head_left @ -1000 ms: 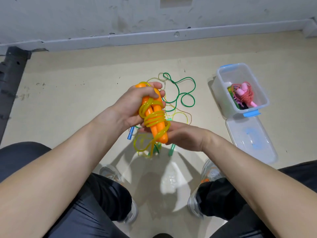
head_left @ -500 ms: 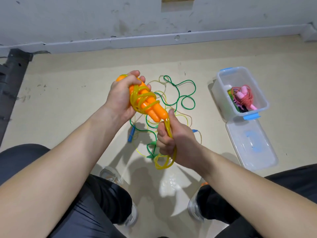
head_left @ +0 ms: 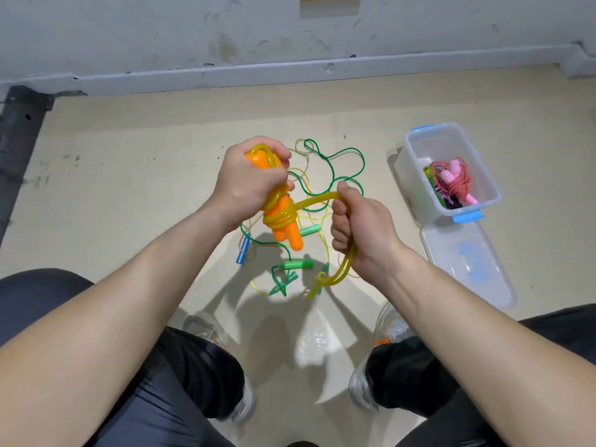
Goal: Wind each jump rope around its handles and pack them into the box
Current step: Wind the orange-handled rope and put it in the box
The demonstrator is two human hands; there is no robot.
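Note:
My left hand grips the two orange handles of a jump rope, held together with their tips pointing down. Yellow cord is coiled round the handles and runs taut to the right into my right hand, which holds it in a fist. The cord's loose end hangs below that fist. On the floor under my hands lies a tangle of green cord and thin yellow cord with green handles and a blue handle. The clear box stands at the right, holding a wound pink rope.
The box's clear lid with blue marks lies on the floor just in front of the box. My knees and shoes are at the bottom. A wall with a skirting board runs along the back, a dark mat at the far left.
My right hand has swung from below the handles up to their right, pulling the yellow cord taut. My left hand has turned the handles more upright, tips downward.

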